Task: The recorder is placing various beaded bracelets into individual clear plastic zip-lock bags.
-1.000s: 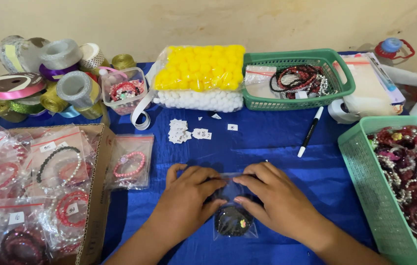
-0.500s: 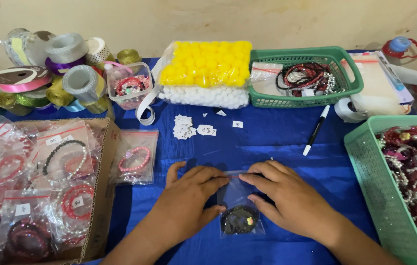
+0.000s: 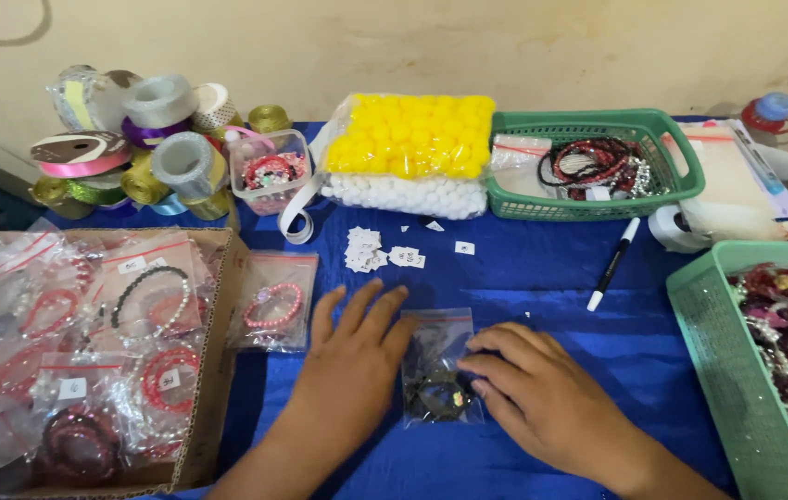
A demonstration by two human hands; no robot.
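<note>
A small clear zip bag with a dark bracelet inside lies flat on the blue cloth. My left hand rests flat beside the bag's left edge, fingers spread and touching it. My right hand presses down on the bag's right side with its fingertips. Another bagged pink bracelet lies just left of my left hand.
A cardboard box of bagged bracelets sits at the left. Ribbon rolls, a bag of yellow and white balls, a green basket, a marker, small white tags and a teal basket of beads surround the work spot.
My left hand slid off the bag to its left side and flattened. The right hand shifted to the bag's right edge. The camera view moved slightly.
</note>
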